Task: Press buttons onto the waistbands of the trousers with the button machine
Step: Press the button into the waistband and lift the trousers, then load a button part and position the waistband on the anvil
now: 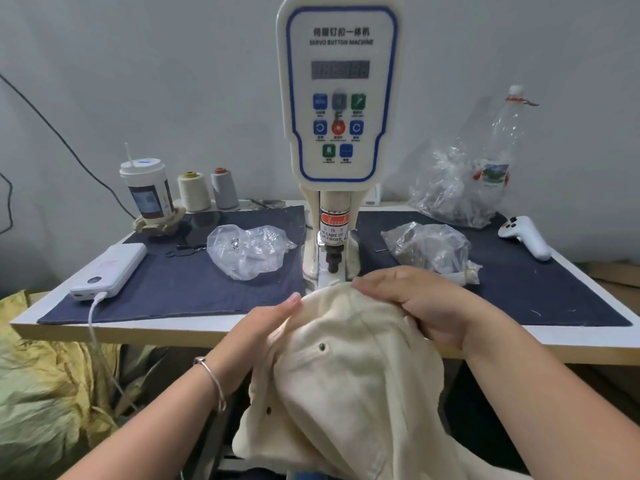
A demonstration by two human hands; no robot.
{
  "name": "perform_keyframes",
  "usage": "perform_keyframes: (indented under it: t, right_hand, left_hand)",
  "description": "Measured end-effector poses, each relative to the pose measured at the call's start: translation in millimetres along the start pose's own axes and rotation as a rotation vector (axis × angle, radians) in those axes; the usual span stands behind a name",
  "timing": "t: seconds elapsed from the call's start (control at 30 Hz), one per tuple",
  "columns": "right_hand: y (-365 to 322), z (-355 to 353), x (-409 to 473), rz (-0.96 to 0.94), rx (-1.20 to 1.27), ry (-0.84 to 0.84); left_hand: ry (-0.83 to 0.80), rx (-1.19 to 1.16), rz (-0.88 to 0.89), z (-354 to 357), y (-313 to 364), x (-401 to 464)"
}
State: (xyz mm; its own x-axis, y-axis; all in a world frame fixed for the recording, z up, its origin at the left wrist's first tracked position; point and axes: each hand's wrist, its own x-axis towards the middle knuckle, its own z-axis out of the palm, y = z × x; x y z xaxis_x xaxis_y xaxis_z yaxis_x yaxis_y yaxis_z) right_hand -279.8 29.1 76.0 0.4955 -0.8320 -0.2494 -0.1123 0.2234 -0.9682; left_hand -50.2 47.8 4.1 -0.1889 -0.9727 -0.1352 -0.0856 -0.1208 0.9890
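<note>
While a fold of cream trousers [349, 368] is bunched at the front edge of the table [104, 332], its upper edge is brought close under the head of the servo button machine [341, 95], evidently so that the waistband can be fed to the punch [333, 258] and the base plate beneath it. The cloth is gripped by the right hand [420, 304], fingers curled over the top of the fold and thumb tucked under at the side, a hold that seems meant to keep the band taut and steerable. It is steadied from the other side by the left hand [268, 322], whose fingers are laid nearly straight and close together against the fabric, pressing rather than clasping. Two metal buttons [322, 347] are already seen lower on the garment, so the piece appears partly worked (whether a waistband button is set cannot be told, the band being hidden under the hands). A clear bag of fasteners [427, 249] is kept just right of the machine and a second plastic bag [247, 251] just left, presumably within reach for reloading. Farther back, a lidded cup [149, 188] and two thread cones [207, 190] are stood clear of the work, and a power bank [110, 270] is left at the table's left edge on the dark cloth mat [173, 292].
</note>
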Motion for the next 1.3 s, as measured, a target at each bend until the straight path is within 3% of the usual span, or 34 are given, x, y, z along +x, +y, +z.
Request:
perform_keyframes:
  t: [0.13, 0.27, 0.4, 0.53, 0.7, 0.87, 0.97, 1.07, 1.17, 1.2, 1.3]
  right_hand:
    - [-9.3, 28.0, -9.3, -0.176, -0.544, -0.026]
    - [-19.2, 34.5, -18.2, -0.283, -0.558, -0.122]
    - [-33.5, 1.4, -29.4, -0.061, -0.511, -0.514]
    - [-37.4, -22.1, -31.3, 0.054, -0.793, -0.663]
    - [-48.0, -19.1, -39.1, 0.173, -1.031, -0.663]
    - [-48.0, -0.5, -50.8, 0.152, -1.496, -0.511]
    - [-45.1, 4.0, -63.2, 0.006, -1.246, -0.585]
    - [-47.0, -15.6, -64.5, -0.166, -0.832, -0.518]
    - [-40.6, -48.1, -53.4, -0.014, -0.382, -0.782]
    - [-35.8, -59.2, -48.7, 0.027, -0.291, -0.796]
    - [-19.2, -80.5, -33.2, 0.061, -0.254, -0.549]
  left_hand:
    - [-0.264, 0.217, 0.061, 7.3, 42.3, -12.7]
    - [-0.409, 0.360, 0.118, 32.1, 69.2, -24.2]
    - [-0.498, 0.291, 0.108, 26.3, 72.4, -31.7]
    - [-0.623, 0.246, 0.113, 19.2, 70.7, -37.2]
    - [-0.678, 0.245, 0.105, 11.5, 69.3, -46.6]
    - [-0.644, 0.322, 0.126, 2.4, 77.1, -49.6]
    - [-0.553, 0.276, 0.175, -0.8, 78.9, -50.7]
    - [-0.466, 0.126, 0.193, -0.3, 75.6, -48.3]
    - [-0.572, 0.031, 0.122, -0.5, 77.7, -47.2]
    - [-0.604, 0.024, 0.102, -0.9, 77.8, -47.0]
    - [-0.526, -0.026, 0.053, 0.0, 71.0, -45.6]
